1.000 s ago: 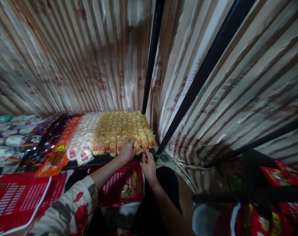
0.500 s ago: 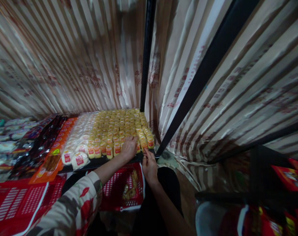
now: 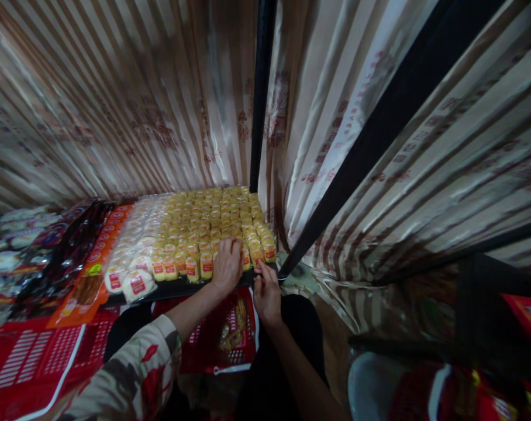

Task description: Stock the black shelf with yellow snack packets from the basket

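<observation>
Tight rows of small yellow wrapped snack packets (image 3: 195, 225) with red and white labels cover the right end of a dark shelf (image 3: 178, 287). At the front row my left hand (image 3: 227, 266) reaches over the packets with fingers bent and close together. Its fingertips are partly hidden, so what it holds does not show. Just to its right, my right hand (image 3: 268, 295) is closed, thumb and fingertips pinching at the lower front of a yellow snack packet (image 3: 257, 250). A red perforated basket (image 3: 195, 356) with several loose yellow packets (image 3: 237, 327) sits below.
White round packets (image 3: 138, 283), an orange strip of snack bags (image 3: 88, 286) and dark shiny bags (image 3: 50, 263) lie leftward. Another red basket (image 3: 33, 356) is lower left. A black post (image 3: 263, 99) and a slanted black bar (image 3: 357, 158) stand before pleated curtains (image 3: 173, 99).
The view has shifted slightly. My left hand has turned a little and drawn its fingers in at the front row; my right hand stays nearly in place at the packet.
</observation>
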Demonstrator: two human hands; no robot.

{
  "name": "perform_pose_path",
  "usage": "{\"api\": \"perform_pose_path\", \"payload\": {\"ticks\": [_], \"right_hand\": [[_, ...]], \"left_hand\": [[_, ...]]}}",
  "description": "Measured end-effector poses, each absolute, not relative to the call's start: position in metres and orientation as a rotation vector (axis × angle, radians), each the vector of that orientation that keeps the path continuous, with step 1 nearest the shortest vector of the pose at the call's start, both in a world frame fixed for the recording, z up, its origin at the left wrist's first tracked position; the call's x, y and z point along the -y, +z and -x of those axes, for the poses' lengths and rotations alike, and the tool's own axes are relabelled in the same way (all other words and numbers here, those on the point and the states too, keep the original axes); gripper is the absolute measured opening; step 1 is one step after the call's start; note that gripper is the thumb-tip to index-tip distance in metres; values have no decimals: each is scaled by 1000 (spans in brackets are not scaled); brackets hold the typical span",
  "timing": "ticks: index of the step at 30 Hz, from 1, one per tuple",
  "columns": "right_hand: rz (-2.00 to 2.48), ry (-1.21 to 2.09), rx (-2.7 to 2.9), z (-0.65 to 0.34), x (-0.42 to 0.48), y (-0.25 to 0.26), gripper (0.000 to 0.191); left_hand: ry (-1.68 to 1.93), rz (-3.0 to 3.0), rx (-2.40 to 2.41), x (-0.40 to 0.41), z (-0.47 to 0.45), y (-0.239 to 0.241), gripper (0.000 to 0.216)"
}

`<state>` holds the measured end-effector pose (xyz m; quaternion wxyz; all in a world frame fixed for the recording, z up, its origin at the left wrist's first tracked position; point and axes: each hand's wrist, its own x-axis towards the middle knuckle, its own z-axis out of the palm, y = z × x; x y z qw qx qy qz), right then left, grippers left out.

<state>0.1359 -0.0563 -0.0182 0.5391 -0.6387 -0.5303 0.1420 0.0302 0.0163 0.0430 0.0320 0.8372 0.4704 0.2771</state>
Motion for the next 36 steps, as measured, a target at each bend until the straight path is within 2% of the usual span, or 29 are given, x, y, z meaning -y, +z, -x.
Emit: {"api": "perform_pose_path", "payload": {"ticks": [6, 21, 28, 32, 36], "right_hand": [[1535, 268, 1258, -135, 54, -25, 40], [1561, 273, 1282, -135, 52, -29, 42], [1492, 306, 1281, -140, 55, -35, 40], [1445, 351, 1258, -142, 56, -36, 37], [1456, 361, 1242, -137, 64, -27, 34]], "left_hand": [[802, -2597, -1207, -8, -21, 30, 21], [796, -2473, -1256, -10, -31, 16, 24], [728, -2483, -1269, -1, -25, 8, 33], [771, -2561, -1112, 10, -15, 10, 44], [808, -2550, -1066, 39, -3, 5, 33]]}}
